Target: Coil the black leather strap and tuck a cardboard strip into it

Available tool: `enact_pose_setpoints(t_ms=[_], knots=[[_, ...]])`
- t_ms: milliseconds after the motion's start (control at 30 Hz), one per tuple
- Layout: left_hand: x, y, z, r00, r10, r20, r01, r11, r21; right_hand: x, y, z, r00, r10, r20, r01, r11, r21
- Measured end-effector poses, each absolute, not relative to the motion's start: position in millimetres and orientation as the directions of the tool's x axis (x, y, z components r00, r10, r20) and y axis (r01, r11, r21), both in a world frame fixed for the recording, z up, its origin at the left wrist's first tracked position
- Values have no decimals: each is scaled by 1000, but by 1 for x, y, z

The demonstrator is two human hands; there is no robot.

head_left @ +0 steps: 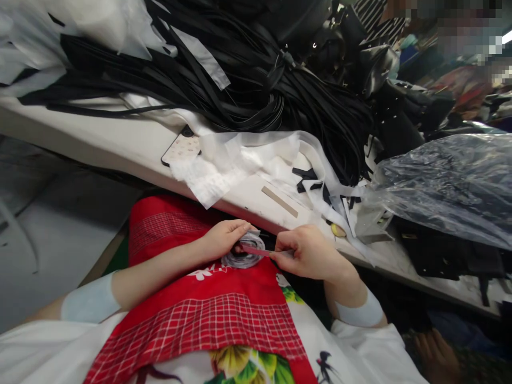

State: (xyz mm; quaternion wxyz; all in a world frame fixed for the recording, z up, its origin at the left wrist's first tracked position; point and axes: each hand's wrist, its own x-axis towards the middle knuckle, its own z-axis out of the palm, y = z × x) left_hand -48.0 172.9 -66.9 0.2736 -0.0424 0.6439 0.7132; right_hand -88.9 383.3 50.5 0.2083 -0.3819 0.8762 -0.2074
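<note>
A coiled roll of greyish-white strip (245,259) rests on the red apron over my lap. My left hand (227,238) is closed on the roll at its upper left edge, its fingertips partly hidden by the coil. From the coil's middle a thin pinkish strip (258,251) runs to the right. My right hand (306,252) pinches the far end of that strip between thumb and curled fingers.
On the white table edge (100,138) ahead lie a phone (182,148), crumpled white cloth (236,160) and a flat tan strip (279,201). Behind them are piled black straps (320,106). Clear plastic (452,176) covers items at the right.
</note>
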Motion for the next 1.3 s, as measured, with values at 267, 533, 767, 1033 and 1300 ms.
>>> enact_pose_setpoints(t_ms=[267, 533, 767, 1033, 1300], knots=[[-45, 172, -62, -838, 316, -444, -462, 21, 887, -99, 393, 23, -736, -655, 168, -655, 629, -419], [-46, 176, -67, -832, 345, -433, -444, 52, 895, -136, 393, -100, -819, -530, 218, -555, 829, -68], [-49, 175, -63, -839, 323, -438, -440, 70, 895, -136, 402, -112, -797, -557, 234, -598, 784, -169], [-50, 175, -63, -829, 334, -449, -448, 84, 890, -146, 407, -106, -780, -594, 199, -626, 741, -244], [-51, 174, -63, -836, 337, -433, -431, 86, 898, -152, 406, -95, -765, -636, 102, -641, 738, -210]])
